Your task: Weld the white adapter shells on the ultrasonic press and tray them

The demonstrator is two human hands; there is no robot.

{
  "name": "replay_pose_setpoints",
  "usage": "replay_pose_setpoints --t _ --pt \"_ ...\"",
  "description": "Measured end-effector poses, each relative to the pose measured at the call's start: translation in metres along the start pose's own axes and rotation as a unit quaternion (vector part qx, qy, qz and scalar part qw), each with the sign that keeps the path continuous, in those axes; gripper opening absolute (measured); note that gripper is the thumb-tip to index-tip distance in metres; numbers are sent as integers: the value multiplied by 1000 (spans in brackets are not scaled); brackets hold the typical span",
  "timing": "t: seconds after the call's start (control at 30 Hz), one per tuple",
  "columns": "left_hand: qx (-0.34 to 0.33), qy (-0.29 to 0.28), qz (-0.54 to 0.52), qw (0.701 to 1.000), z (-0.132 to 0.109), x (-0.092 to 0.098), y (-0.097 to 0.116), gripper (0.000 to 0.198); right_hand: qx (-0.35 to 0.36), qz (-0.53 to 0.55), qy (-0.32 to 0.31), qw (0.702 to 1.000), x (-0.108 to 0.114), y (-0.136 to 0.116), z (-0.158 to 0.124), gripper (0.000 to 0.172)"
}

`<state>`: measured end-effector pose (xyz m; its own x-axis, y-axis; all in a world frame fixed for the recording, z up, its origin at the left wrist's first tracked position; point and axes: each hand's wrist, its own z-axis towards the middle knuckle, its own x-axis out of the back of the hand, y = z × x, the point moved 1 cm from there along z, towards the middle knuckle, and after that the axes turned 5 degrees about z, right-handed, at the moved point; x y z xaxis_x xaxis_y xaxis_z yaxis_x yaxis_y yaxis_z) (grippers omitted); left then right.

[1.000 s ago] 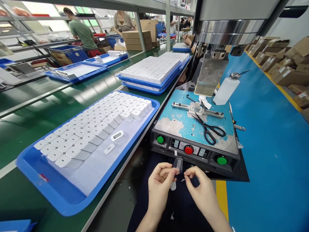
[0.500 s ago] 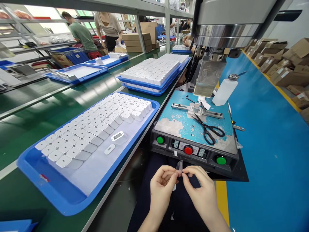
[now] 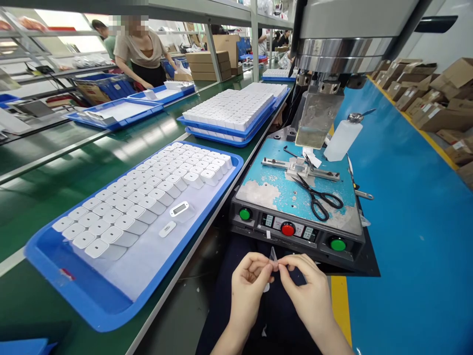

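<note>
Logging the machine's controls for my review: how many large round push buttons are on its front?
3: one green button at the left end, the red button in the middle, another green button at the right end. None there appears hidden.

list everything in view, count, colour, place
table: one, green, left
near tray: one, blue, on table
caps: many, white, in near tray
display piece: one, white and grey, in near tray
oval piece: one, white, in near tray
stacked trays: at least two, blue, beyond near tray
far trays: two, blue, across table
press machine: one, grey and black, centre right
buttons: three, two green, one red, machine front
scissors: one, black, on machine
metal bar: one, silver, on machine
bottle: one, white, machine's right rear
cardboard boxes: many, brown, right and background
co-workers: several, mixed clothing, background
plastic piece: one, clear, low centre
left hand: one, bare, holding plastic piece
right hand: one, bare, holding plastic piece
</note>
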<state>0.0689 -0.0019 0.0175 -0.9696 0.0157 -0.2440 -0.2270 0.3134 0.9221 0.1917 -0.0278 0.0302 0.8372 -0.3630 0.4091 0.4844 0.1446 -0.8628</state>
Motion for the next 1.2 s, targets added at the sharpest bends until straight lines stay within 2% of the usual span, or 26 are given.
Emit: replay_pose_setpoints --t 0.3,0.53,0.8,0.93,0.97,1.03,1.1,1.2 --pt "-23 5 80 997 0 1 -1 16 26 -61 1 998 -3 8 -2 15" --pt "-8 -8 54 998 0 -1 0 19 48 -75 -6 996 -3 13 -1 14" --pt "20 20 30 999 2 3 1 21 1 -121 12 993 5 17 1 12" --pt "20 35 21 999 6 11 0 21 -36 -227 -51 972 11 42 -1 28" --pt "18 40 16 999 8 15 -1 21 -40 -258 -72 963 13 51 -3 26" --pt "14 56 7 998 11 24 -1 22 -42 -307 -106 945 15 68 -8 11" --pt "11 78 3 997 13 34 -1 23 -43 -333 -136 932 13 80 -15 25" --pt "14 95 9 995 15 47 -3 24 -54 -310 -197 929 -4 85 -25 22"
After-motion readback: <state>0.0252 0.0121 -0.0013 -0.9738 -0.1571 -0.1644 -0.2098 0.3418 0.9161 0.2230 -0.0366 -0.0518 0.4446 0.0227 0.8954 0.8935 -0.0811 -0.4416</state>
